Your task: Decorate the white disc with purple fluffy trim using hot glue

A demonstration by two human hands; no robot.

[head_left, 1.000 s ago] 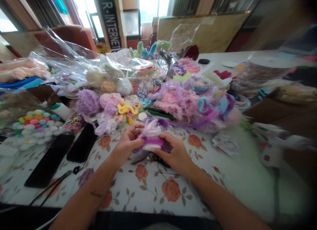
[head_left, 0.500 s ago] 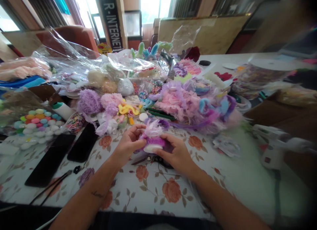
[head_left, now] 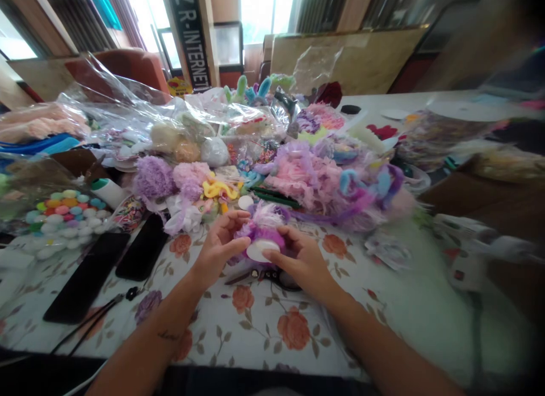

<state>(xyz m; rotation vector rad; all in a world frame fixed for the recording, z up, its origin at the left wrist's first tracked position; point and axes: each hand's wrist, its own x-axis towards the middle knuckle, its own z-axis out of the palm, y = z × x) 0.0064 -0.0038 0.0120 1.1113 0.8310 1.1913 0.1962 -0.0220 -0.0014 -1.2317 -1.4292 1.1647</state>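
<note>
Between my hands is a purple fluffy craft piece with pale feathery strands on top and a white round base, tilted so that the base's flat face shows. My right hand grips its right side, with the thumb on the white base and the fingers behind. At the left side, my left hand curls round the piece, its thumb at the edge of the base. Some fingertips are hidden behind the fluff. Under the piece, dark-handled scissors lie on the flowered cloth.
Two black phones lie at left near a bag of coloured pompoms. Fluffy pink and purple trims and plastic bags are heaped behind my hands. A white glue gun is at right, near a roll of clear tape.
The craft piece has tipped so that more of its white base faces me. My left fingers have loosened and spread a little. More of the scissors shows beneath.
</note>
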